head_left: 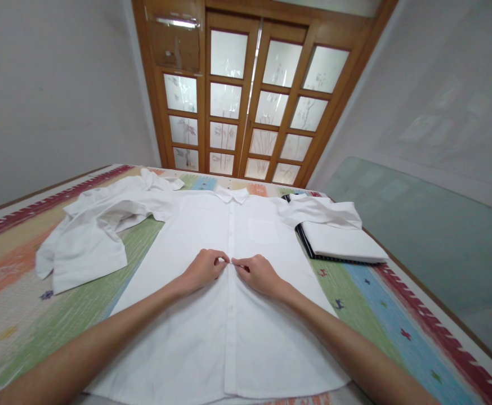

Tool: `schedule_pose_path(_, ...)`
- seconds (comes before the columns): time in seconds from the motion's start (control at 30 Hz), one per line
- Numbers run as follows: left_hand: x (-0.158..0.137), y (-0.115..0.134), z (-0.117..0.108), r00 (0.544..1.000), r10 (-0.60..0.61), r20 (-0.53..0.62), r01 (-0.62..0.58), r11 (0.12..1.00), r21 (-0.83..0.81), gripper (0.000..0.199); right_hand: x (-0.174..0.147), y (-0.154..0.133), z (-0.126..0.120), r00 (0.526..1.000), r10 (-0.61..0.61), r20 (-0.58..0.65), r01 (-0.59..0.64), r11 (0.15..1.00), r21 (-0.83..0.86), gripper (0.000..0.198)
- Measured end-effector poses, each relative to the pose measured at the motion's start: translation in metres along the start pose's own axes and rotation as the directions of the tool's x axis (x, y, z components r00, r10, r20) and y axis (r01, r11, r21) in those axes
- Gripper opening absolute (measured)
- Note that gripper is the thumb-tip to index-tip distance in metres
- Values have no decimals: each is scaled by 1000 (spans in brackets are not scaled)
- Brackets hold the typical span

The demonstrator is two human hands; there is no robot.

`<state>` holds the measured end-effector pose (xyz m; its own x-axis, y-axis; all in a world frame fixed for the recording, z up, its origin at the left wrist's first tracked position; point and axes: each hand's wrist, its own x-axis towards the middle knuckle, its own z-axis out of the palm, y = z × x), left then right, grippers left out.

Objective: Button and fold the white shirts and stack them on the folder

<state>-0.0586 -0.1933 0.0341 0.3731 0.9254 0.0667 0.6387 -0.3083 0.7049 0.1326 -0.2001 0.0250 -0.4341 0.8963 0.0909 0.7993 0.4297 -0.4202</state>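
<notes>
A white button-up shirt (187, 332) lies front side up in the middle of the table, its collar (232, 194) at the far end. My left hand (206, 268) pinches the shirt's button placket from the left, about halfway down the front. From the right, my right hand (255, 272) pinches the same spot, thumb and forefinger closed. The fingertips nearly meet there and hide the button, if one is between them. Below the hands the placket (231, 337) runs straight to the hem. The shirt's right-side sleeve (322, 211) is bent outward.
Another crumpled white garment or sleeve (89, 236) spreads on the left. Folded white and black cloths (343, 242) are stacked at the right. A patterned, striped cloth (368, 298) covers the table. A glass panel (432, 236) leans by the right wall; wooden doors (246, 101) stand beyond.
</notes>
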Motion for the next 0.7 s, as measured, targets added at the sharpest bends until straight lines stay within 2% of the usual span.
schedule_pose_path(0.1,-3,0,-1,996,83,31,-86,993,83,26,-10,-12,-3,988,-67,138,101,962,-254,32)
schedule_pose_path(0.17,-7,0,-2,991,112,70,-117,990,81,27,-17,-20,-6,972,-117,204,179,932,-316,32)
schedule_pose_path(0.3,-19,-2,-5,979,162,122,-172,982,81,25,-35,-34,-8,932,-231,280,306,915,-262,22)
schedule_pose_path(0.37,-27,-2,-6,967,193,165,-211,972,103,22,-44,-41,-7,920,-256,297,321,927,-193,20)
schedule_pose_path(0.43,-34,-2,-7,954,208,216,-236,965,115,20,-52,-47,-1,931,-240,277,283,950,-129,22)
schedule_pose_path(0.57,-44,3,-10,935,234,266,-253,967,39,27,-59,-54,12,976,-108,191,122,990,-65,40)
schedule_pose_path(0.7,-52,8,-12,952,188,243,-205,978,46,32,-56,-55,14,990,41,132,-38,999,-21,20)
